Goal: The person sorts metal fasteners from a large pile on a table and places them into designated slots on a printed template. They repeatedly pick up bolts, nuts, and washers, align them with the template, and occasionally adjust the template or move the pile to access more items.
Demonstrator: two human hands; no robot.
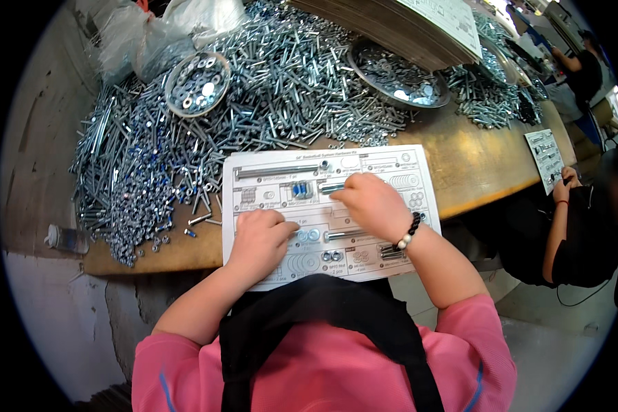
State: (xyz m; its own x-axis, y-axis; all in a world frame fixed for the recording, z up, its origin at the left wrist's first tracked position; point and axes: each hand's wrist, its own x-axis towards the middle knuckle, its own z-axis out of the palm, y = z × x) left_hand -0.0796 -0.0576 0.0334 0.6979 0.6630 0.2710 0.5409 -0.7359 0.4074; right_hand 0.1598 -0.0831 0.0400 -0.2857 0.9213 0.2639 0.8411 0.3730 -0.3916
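Both hands are down on the sorting sheet (391, 161), a white printed card with boxed outlines that lies at the near edge of the bench (474, 165), right in front of the person. The right hand (371, 204) is curled over the middle of the sheet, fingertips pinched at a short bolt (332, 187) lying on one of the boxes; whether it truly grips the bolt or only touches it, I cannot tell. The left hand (259, 240) rests lower on the sheet, fingers bent and pressing beside two washers (308, 235), closed loosely with nothing clearly held. A long bolt (276, 172) lies along the sheet's top row, and blue-tipped pieces (301, 190) sit just left of the right fingertips. Beyond the sheet, a huge heap of bolts and nuts (185, 151) covers the far left of the bench, with a round metal bowl (198, 84) of washers sitting on it and a second bowl (398, 75) toward the far middle. At the right edge, another person's hand (566, 187) works near a second sheet (546, 158).
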